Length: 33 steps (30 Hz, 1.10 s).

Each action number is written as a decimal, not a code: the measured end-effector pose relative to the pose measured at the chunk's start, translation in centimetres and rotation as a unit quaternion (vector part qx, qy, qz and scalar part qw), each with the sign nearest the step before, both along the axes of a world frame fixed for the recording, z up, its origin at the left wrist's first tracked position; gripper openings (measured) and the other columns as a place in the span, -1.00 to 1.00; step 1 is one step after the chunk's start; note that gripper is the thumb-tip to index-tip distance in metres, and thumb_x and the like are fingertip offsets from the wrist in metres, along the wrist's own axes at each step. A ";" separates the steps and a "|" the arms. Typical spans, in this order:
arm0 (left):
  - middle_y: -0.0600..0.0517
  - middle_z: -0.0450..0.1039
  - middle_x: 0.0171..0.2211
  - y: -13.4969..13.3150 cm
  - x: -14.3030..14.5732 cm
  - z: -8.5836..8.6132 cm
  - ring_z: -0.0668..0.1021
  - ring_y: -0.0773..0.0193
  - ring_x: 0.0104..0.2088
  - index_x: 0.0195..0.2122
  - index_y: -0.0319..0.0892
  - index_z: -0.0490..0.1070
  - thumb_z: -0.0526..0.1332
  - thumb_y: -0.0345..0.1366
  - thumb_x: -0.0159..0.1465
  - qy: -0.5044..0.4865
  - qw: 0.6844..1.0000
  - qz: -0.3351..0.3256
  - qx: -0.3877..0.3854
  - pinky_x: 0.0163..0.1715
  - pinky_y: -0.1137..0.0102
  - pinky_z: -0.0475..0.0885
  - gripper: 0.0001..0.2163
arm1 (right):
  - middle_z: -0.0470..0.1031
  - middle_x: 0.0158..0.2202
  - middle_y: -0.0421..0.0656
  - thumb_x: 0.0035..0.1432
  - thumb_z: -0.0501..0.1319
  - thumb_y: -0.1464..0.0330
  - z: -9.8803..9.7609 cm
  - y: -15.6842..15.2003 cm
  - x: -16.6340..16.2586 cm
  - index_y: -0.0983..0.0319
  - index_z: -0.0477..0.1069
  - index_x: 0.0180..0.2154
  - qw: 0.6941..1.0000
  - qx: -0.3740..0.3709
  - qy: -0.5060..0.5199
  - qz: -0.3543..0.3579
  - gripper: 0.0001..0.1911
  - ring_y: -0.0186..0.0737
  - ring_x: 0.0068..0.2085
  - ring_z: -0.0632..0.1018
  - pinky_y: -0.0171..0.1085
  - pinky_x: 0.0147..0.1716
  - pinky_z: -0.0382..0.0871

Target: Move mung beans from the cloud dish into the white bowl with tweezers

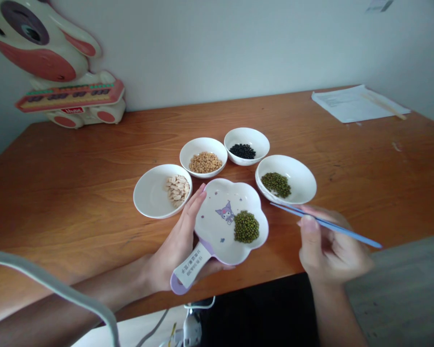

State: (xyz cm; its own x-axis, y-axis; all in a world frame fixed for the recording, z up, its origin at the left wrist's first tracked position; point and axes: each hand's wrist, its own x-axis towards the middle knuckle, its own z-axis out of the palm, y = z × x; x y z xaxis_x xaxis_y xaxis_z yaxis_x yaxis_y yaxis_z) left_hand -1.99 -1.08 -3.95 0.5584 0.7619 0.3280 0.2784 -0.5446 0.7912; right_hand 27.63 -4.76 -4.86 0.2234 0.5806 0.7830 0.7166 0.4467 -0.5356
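Note:
My left hand [177, 241] grips a flower-shaped plate [217, 250] from beneath and along its left rim. This plate is white with a purple edge, a cartoon print and a labelled handle pointing toward me. A pile of mung beans [246, 227] lies on its right side. In my right hand [329, 241] is a pair of blue tweezers [343, 230], pinched between thumb and fingers. Their tips are just in front of a white bowl [300, 178] that also holds mung beans [276, 185]. No bean is visible between the tips.
Other white bowls hold pale flat seeds [178, 190], yellow soybeans [205, 163] and black beans [242, 151]. A toy keyboard [72, 96] stands at the back left, and papers [350, 103] lie at the back right. A grey cable [58, 284] crosses the lower left.

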 end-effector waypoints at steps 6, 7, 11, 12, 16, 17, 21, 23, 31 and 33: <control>-0.24 -0.26 0.67 0.0 0.0 0.4 -0.04 -0.55 0.62 0.66 0.12 -0.33 0.67 -0.08 0.16 -0.001 1.000 0.000 0.002 0.55 -0.49 -0.01 0.31 | 0.77 -0.13 -0.13 0.24 0.38 0.64 1.6 0.6 -0.7 0.14 0.60 0.09 0.978 -0.032 -0.128 0.159 -0.55 -0.16 -0.21 0.76 -0.20 -0.21 0.67; -0.25 -0.25 0.67 0.0 0.0 0.4 -0.04 -0.55 0.62 0.66 0.11 -0.33 0.67 -0.10 0.16 0.000 1.000 -0.001 0.002 0.55 -0.49 -0.01 0.31 | 0.77 -0.13 -0.13 0.24 0.38 0.64 1.7 0.7 -0.8 0.15 0.60 0.08 0.977 -0.037 -0.131 0.162 -0.56 -0.17 -0.21 0.76 -0.20 -0.20 0.67; -0.24 -0.23 0.67 -0.1 0.1 0.0 -0.02 -0.52 0.62 0.66 0.10 -0.31 0.66 -0.11 0.16 -0.008 1.000 0.003 0.008 0.56 -0.46 -0.01 0.30 | 0.76 -0.13 -0.12 0.25 0.37 0.65 1.5 0.8 -0.9 0.17 0.60 0.07 0.976 -0.048 -0.132 0.169 -0.57 -0.17 -0.20 0.75 -0.20 -0.18 0.66; -0.24 -0.23 0.67 -0.1 0.1 -0.1 -0.01 -0.52 0.62 0.66 0.10 -0.31 0.67 -0.10 0.15 -0.012 1.000 0.004 0.010 0.56 -0.46 -0.01 0.30 | 0.76 -0.13 -0.12 0.24 0.37 0.65 1.5 0.8 -0.9 0.18 0.60 0.07 0.975 -0.049 -0.131 0.172 -0.58 -0.18 -0.20 0.75 -0.20 -0.18 0.66; -0.25 -0.24 0.67 -0.1 0.1 -0.4 -0.02 -0.51 0.62 0.66 0.09 -0.32 0.68 -0.07 0.13 -0.017 1.000 0.004 0.012 0.55 -0.47 -0.02 0.33 | 0.76 -0.14 -0.12 0.24 0.37 0.67 1.6 0.7 -0.9 0.20 0.60 0.05 0.974 -0.050 -0.133 0.175 -0.59 -0.19 -0.21 0.75 -0.22 -0.18 0.65; -0.26 -0.24 0.67 0.0 0.1 -0.5 -0.01 -0.51 0.62 0.66 0.09 -0.32 0.68 -0.08 0.13 -0.016 1.000 0.004 0.012 0.55 -0.46 -0.01 0.33 | 0.76 -0.14 -0.12 0.24 0.37 0.67 1.6 0.7 -0.9 0.20 0.61 0.04 0.974 -0.051 -0.134 0.175 -0.60 -0.20 -0.22 0.75 -0.22 -0.19 0.65; -0.28 -0.24 0.66 0.0 0.0 -0.4 -0.01 -0.52 0.62 0.66 0.10 -0.34 0.67 -0.07 0.14 -0.013 1.000 -0.002 0.013 0.53 -0.50 0.00 0.33 | 0.77 -0.15 -0.13 0.25 0.36 0.66 1.6 0.9 -0.9 0.19 0.62 0.04 0.973 -0.052 -0.133 0.180 -0.60 -0.19 -0.23 0.75 -0.22 -0.21 0.67; -0.28 -0.25 0.67 0.0 0.0 -0.4 -0.01 -0.51 0.62 0.66 0.10 -0.35 0.67 -0.07 0.14 -0.012 1.000 -0.003 0.012 0.53 -0.51 -0.01 0.33 | 0.77 -0.15 -0.13 0.26 0.36 0.65 1.7 1.1 -1.0 0.18 0.61 0.06 0.972 -0.054 -0.133 0.184 -0.59 -0.18 -0.23 0.76 -0.21 -0.22 0.67; -0.20 -0.25 0.68 0.0 0.0 -0.1 -0.03 -0.50 0.63 0.65 0.15 -0.33 0.67 -0.04 0.14 -0.003 1.000 0.002 0.003 0.57 -0.44 0.00 0.32 | 0.78 -0.16 -0.14 0.26 0.35 0.67 1.6 0.6 -0.7 0.14 0.61 0.10 0.976 -0.033 -0.136 0.168 -0.53 -0.18 -0.26 0.75 -0.21 -0.27 0.67; -0.22 -0.27 0.67 0.0 0.0 -0.1 -0.04 -0.50 0.63 0.65 0.14 -0.33 0.66 -0.04 0.16 -0.001 1.000 0.001 0.002 0.56 -0.44 0.00 0.30 | 0.78 -0.14 -0.14 0.23 0.37 0.68 1.3 0.4 -0.4 0.12 0.60 0.13 0.980 -0.016 -0.134 0.143 -0.47 -0.16 -0.25 0.75 -0.19 -0.27 0.67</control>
State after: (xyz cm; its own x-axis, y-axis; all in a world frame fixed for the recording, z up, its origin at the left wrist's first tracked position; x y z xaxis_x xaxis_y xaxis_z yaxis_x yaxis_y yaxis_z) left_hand -1.98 -1.10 -4.01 0.5569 0.7612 0.3323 0.2784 -0.5481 0.7888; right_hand 27.22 -4.36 -3.57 -0.1632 0.6144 0.7720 0.6807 0.6365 -0.3626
